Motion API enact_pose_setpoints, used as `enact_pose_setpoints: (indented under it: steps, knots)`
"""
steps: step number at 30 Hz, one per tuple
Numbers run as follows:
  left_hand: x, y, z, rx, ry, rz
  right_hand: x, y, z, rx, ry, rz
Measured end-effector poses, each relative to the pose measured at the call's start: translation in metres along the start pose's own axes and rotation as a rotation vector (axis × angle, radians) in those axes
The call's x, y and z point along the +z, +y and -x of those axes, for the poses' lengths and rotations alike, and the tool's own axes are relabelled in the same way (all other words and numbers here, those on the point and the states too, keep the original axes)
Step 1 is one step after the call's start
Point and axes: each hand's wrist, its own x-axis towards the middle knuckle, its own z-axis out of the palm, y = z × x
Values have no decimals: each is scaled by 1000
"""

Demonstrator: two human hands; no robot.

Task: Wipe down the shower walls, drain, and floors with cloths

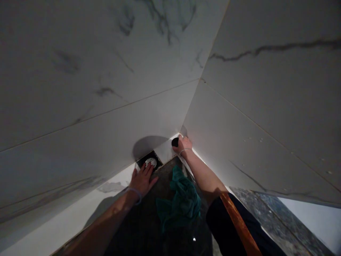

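Observation:
My left hand [142, 179] is spread open, with its fingertips at the edge of a square floor drain [150, 161] that has a round perforated metal strainer. A thin pale band circles that wrist. My right hand [183, 145] is closed around a small black rounded object [175, 142] and presses it near the base of the wall corner. What the black object is, I cannot tell. A crumpled teal cloth [179, 201] lies on the dark floor [149, 220] between my arms.
Large white marble-look wall tiles [80, 71] with grey veins meet in a corner above the drain. A speckled grey stone ledge [271, 217] runs along the lower right. My dark sleeve [229, 227] with an orange stripe enters at the bottom right.

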Motion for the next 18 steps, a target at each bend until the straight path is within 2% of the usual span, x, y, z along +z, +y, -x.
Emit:
enact_pose_setpoints:
  steps: [2,3,6,7,9,13,15,18]
  knots:
    - [0,-3,0,0,25,49,-2,-5,14,-46,22,-61]
    - [0,-6,1,-2,74,84,-1,-10,23,-106,38,-92]
    - [1,-21,12,-29,316,251,8,-28,44,-339,75,-98]
    - [3,-27,18,-41,382,308,12,-33,47,-372,78,-78]
    - [6,-39,35,-73,441,395,21,-39,45,-317,96,-63]
    - [14,-60,78,-57,478,549,31,-34,24,-73,102,-134]
    - [16,-68,98,-166,456,653,33,-28,16,-48,97,-151]
    - [18,-80,124,-432,324,779,33,-22,9,-20,136,-152]
